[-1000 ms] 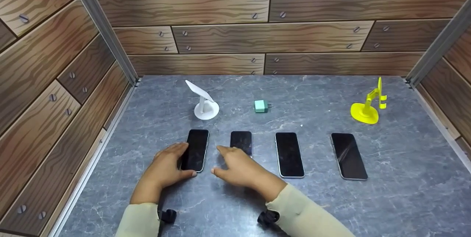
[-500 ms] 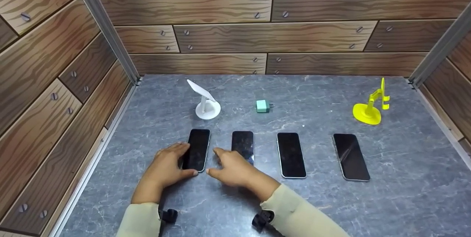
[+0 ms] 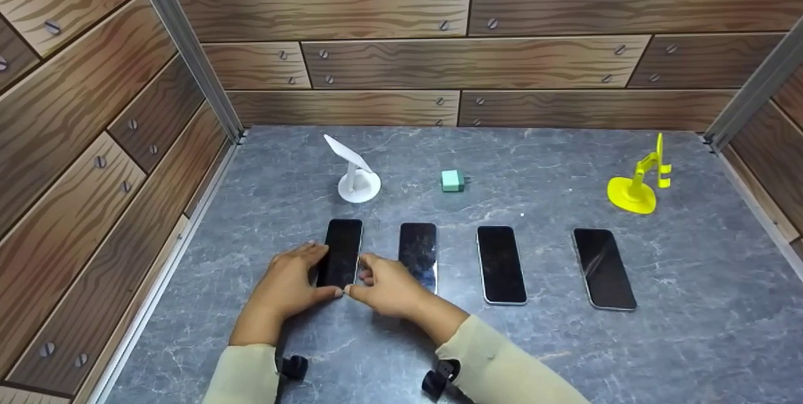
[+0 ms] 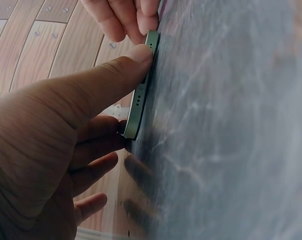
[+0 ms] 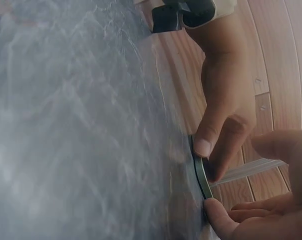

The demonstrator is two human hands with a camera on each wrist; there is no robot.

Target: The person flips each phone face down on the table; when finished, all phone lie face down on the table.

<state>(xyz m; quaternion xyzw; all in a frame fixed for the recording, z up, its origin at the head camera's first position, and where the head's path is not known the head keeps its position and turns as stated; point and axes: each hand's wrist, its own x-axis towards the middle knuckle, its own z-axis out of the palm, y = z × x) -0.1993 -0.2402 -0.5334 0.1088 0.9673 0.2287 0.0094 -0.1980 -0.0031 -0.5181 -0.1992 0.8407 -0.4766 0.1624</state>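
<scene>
A black-screened smartphone (image 3: 344, 253) lies face up on the grey marbled table, leftmost in a row. My left hand (image 3: 288, 281) holds it, fingers along its left side and thumb at the bottom edge. My right hand (image 3: 392, 285) grips its lower right corner, thumb near the left thumb and fingers at the right side. The left wrist view shows the phone's greenish bottom edge (image 4: 136, 110) under the left thumb (image 4: 140, 53). In the right wrist view, the right thumb (image 5: 218, 215) touches one end of that edge. Fingertips beyond the phone are partly hidden.
Three more smartphones lie rightward: one (image 3: 418, 250) beside my right hand, a middle one (image 3: 502, 266) and a far right one (image 3: 604, 269). Behind stand a white phone stand (image 3: 359, 186), a mint-green charger plug (image 3: 452, 180) and a yellow phone stand (image 3: 632, 196). Wood-patterned walls enclose the table.
My right hand has moved left from over the second phone to the first phone's lower right corner, uncovering more of the second. The left hand stays on the first phone. The view has shifted slightly.
</scene>
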